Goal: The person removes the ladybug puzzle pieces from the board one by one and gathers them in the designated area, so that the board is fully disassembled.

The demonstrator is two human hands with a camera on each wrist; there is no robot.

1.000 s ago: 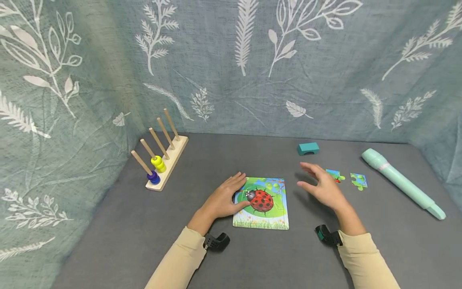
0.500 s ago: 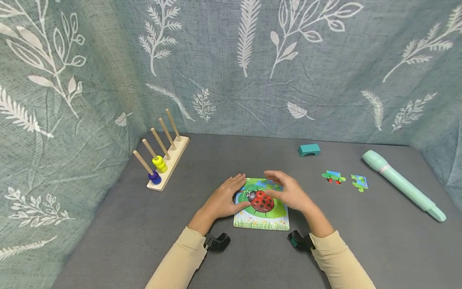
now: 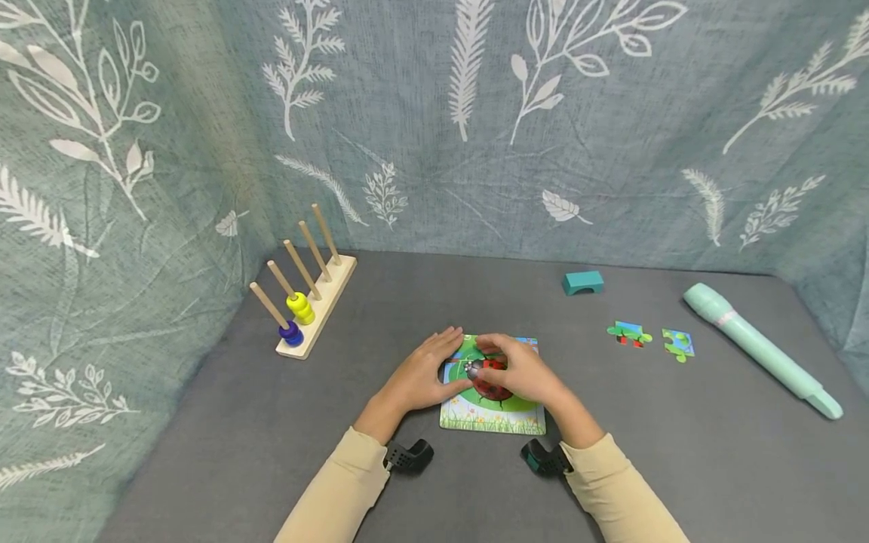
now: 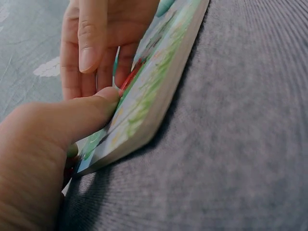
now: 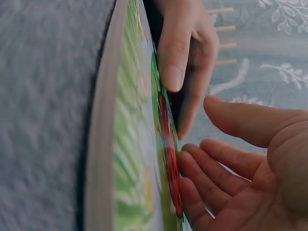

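Note:
A square ladybug jigsaw puzzle (image 3: 492, 424) lies on the dark tabletop in the head view. My left hand (image 3: 424, 371) rests at its left side, the thumb on the picture near the ladybug's head and the fingers stretched toward the far left corner. Over the ladybug's body is my right hand (image 3: 523, 369), its fingers loosely bent with nothing seen between them. In the right wrist view, the fingertips (image 5: 192, 192) of that hand are at the puzzle's printed face (image 5: 168, 159); whether all of them touch is unclear. Part of the picture is hidden beneath both hands.
Two loose jigsaw pieces, one with red (image 3: 629, 333) and one blue and green (image 3: 677, 344), lie to the right. Behind them sit a teal arch block (image 3: 582, 283) and a mint-green microphone-shaped stick (image 3: 760, 348). A peg stacker (image 3: 319, 309) with blue and yellow rings stands left.
My right hand has moved left from beside the loose pieces to over the ladybug puzzle. My left hand has stayed at the puzzle's left side.

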